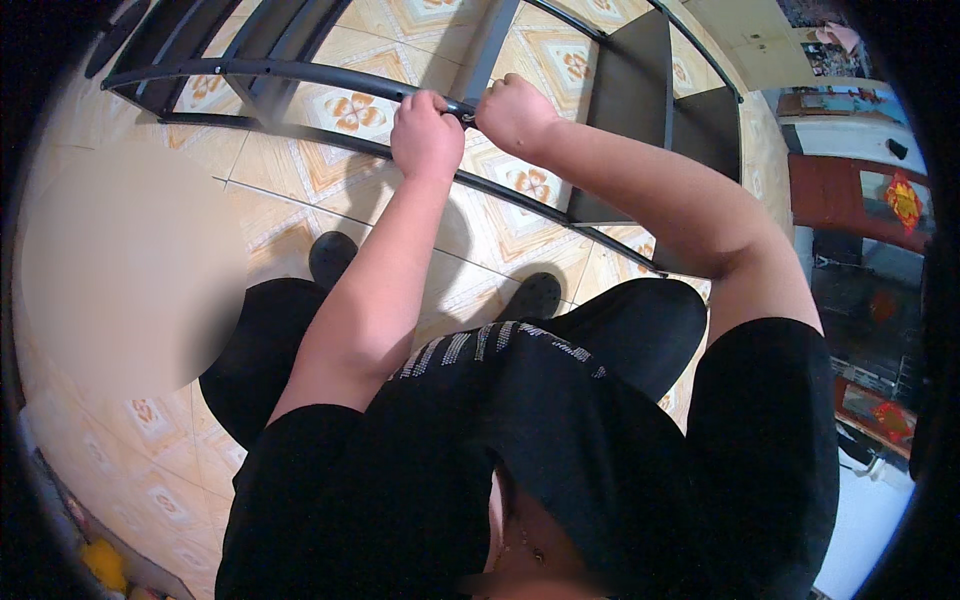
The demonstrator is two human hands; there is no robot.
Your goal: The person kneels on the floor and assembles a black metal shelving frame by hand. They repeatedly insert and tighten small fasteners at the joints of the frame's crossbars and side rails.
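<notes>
A black shelf rack [325, 77] of metal tubes and dark boards lies on the tiled floor in front of me. My left hand [430, 137] is closed around its upper tube, with the fingers curled over the top. Just to the right, my right hand [515, 115] is closed in a fist against the same tube, where a crosswise dark bar [487, 50] meets it. A small shiny metal bit shows between the two hands. Whatever the right fingers pinch is hidden behind the fist.
Dark shelf boards [630, 95] stand within the rack's right part, more at its left end. My shoes [333, 258] are close to the rack's near tube. Dark red furniture [835, 195] and a pale cabinet [748, 40] stand at the right. A large pale blur covers the left.
</notes>
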